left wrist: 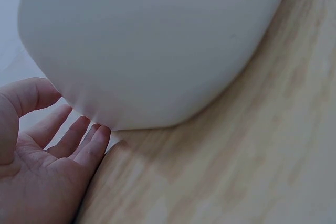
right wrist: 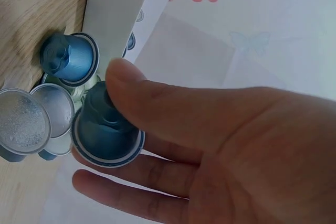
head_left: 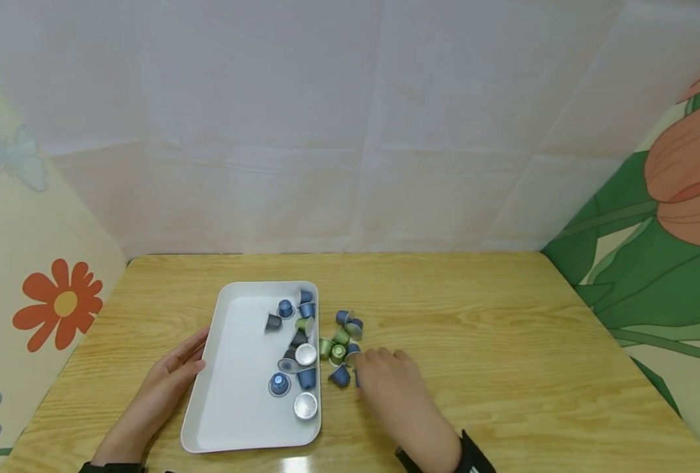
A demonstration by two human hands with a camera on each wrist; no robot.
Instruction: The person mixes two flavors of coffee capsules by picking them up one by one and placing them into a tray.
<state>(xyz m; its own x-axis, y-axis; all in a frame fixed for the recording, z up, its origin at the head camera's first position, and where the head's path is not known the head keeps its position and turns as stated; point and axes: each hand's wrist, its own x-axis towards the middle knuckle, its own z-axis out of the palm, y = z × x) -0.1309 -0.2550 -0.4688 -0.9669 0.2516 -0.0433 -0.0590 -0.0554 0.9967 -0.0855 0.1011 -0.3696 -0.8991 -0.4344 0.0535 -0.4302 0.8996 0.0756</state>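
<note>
A white tray [head_left: 238,368] lies on the table with several blue, green and dark coffee capsules along its right side. My left hand [head_left: 169,378] holds the tray's left edge, thumb at the rim; the left wrist view shows the fingertips [left wrist: 102,132] against its outer wall. Right of the tray lies a loose cluster of blue and green capsules [head_left: 338,353]. Over the cluster's near right side, my right hand [head_left: 394,394] pinches a blue coffee capsule [right wrist: 102,137] between thumb and fingers, as the right wrist view shows. From the head view, this hand mostly hides that capsule.
The wooden table [head_left: 503,355] meets a white cloth backdrop [head_left: 350,164] at its far edge. Painted panels stand on both sides, with a red flower [head_left: 60,303] at left and large tulips [head_left: 693,171] at right.
</note>
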